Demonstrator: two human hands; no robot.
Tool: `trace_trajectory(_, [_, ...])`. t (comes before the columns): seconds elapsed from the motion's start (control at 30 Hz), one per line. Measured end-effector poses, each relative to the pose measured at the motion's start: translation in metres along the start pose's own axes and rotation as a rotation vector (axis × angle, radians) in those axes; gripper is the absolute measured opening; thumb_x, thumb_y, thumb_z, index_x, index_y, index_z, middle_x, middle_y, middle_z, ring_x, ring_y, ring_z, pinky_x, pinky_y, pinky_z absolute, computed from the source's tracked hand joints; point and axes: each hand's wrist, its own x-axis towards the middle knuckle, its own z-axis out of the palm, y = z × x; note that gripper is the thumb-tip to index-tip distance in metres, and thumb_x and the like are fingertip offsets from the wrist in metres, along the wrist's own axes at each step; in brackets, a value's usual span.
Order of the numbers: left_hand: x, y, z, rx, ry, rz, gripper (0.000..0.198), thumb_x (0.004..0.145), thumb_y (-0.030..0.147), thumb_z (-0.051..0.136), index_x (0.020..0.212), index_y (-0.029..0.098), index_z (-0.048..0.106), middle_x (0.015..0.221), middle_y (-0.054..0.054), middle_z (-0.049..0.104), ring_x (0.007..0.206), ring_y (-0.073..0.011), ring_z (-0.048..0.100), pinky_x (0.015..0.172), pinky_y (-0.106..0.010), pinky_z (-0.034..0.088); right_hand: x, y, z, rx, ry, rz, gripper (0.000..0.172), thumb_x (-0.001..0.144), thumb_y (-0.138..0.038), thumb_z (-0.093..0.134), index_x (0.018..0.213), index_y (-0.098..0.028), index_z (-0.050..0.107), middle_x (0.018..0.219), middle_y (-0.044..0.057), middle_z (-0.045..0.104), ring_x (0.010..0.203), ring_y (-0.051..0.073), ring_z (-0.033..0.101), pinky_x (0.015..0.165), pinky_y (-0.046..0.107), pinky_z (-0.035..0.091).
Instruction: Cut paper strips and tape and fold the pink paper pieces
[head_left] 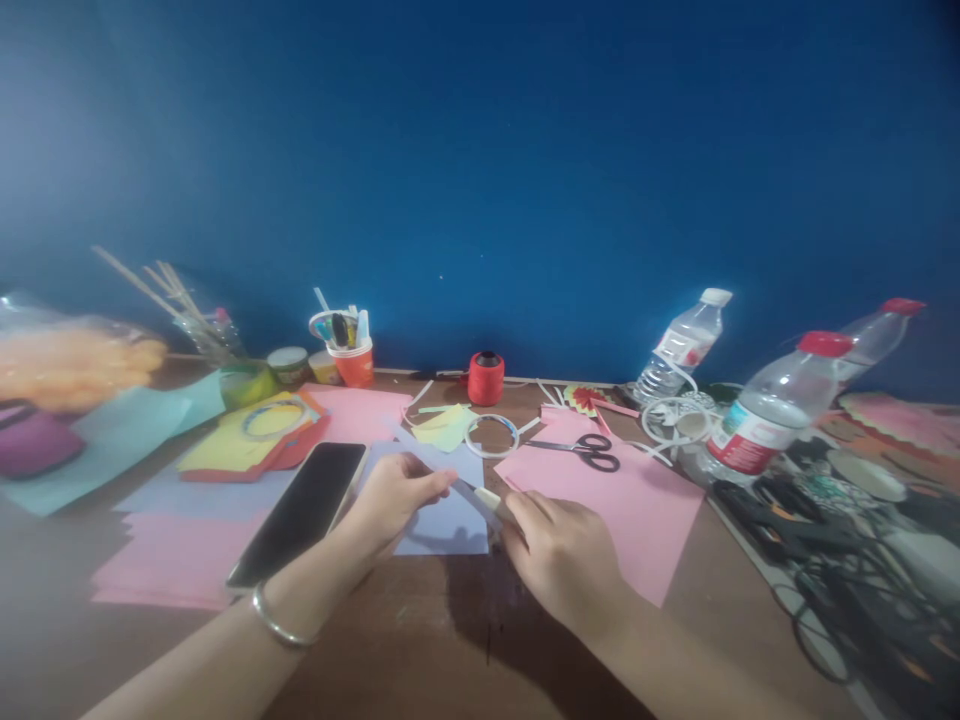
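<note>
left hand (405,497): pinching a pale strip (490,500) between thumb and finger
right hand (561,560): closed on the strip's right end
strip: between the hands, above a blue sheet (442,538)
scissors (579,448): on pink paper (637,515), beyond the right hand
phone (300,510): on papers (169,560), left of the left hand
tape (489,455): just left of the scissors
spool (486,382): red, upright, near the wall (480,180)
bottles (761,425): three, at right
</note>
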Motion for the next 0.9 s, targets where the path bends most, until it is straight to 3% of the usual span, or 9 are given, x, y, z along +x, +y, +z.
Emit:
trace_trajectory(0.4, [-0.0025,0.0003,0.0028,0.027,-0.005,-0.032,0.025,0.059,0.033,0.075,0.059,0.011,0.063,0.052,-0.001,0.059,0.051,-0.0086,0.049,0.051,-0.021,0.037,-0.0003,0.0013,0.0009,-0.007,-0.013,0.004,0.016,0.082,-0.017,0.050,0.067,-0.020,0.055,0.053,-0.003,0.052,0.045,0.012,0.048,0.049,0.027,0.023])
trace_trajectory(0.9, [-0.0068,-0.0024,0.0089,0.019,0.017,-0.017,0.025,0.057,0.034,0.075,0.057,0.012,0.062,0.053,-0.001,0.059,0.052,-0.0113,0.051,0.055,-0.024,0.040,-0.0009,-0.0005,0.0000,0.008,0.007,-0.009,0.016,0.068,-0.006,0.045,0.066,-0.019,0.053,0.052,-0.003,0.051,0.045,0.013,0.047,0.048,0.028,0.022])
